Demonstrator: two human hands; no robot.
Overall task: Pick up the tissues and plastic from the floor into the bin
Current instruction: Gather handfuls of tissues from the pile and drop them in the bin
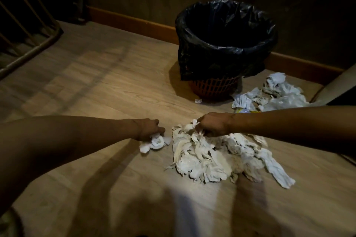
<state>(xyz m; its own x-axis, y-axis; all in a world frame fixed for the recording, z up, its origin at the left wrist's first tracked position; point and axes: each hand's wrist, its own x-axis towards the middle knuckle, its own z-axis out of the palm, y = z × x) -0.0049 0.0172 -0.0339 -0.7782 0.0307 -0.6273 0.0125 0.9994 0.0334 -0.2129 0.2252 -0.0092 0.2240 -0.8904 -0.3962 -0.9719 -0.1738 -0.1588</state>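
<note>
Left hand pinches a small crumpled white tissue wad; right hand clutches the big white tissue heap mid-floor. Tissues and clear plastic litter the floor beside the black-lined orange lattice bin. Nearly everything remains.

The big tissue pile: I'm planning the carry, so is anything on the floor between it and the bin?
Nothing visible does. The floor between the big tissue pile and the bin is bare; a second litter heap lies right of the bin, off that path.

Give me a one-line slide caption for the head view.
Left hand grips a small tissue wad, right hand grips the tissue pile, bin beyond.
</note>
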